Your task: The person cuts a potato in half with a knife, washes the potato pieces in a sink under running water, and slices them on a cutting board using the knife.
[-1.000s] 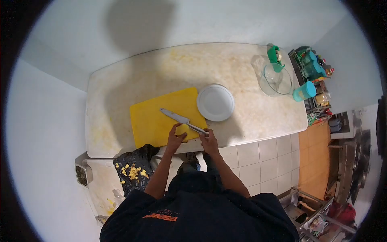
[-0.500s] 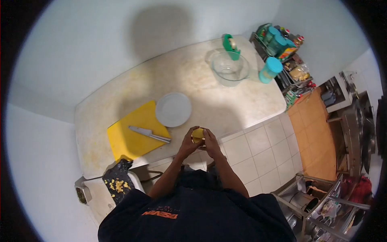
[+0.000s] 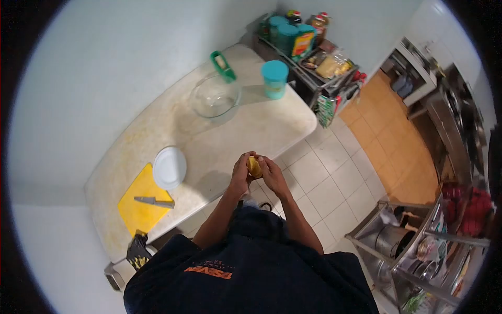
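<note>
Between my two hands, just off the table's front edge, is a small round yellow thing [image 3: 254, 166] whose kind I cannot make out. My left hand [image 3: 240, 177] curls around its left side, and my right hand [image 3: 273, 178] presses on its right side with the thumb near the top. To the left on the table [image 3: 209, 157], a white plate [image 3: 169, 168] lies beside a yellow cutting board [image 3: 135, 213]. A knife [image 3: 153, 202] rests across that board. Farther back stands a clear glass bowl [image 3: 216, 99].
Behind the glass bowl is a green tape dispenser [image 3: 224, 67], with a teal-lidded container [image 3: 274, 81] to its right. A rack [image 3: 314, 78] of jars and bottles adjoins the table's far end. A black bag [image 3: 137, 251] hangs lower left; a metal shelf [image 3: 392, 251] with pots stands right.
My view has turned right, so the table and its things appear farther left. Both hands still hold the yellow thing, which now shows a different, browner side.
</note>
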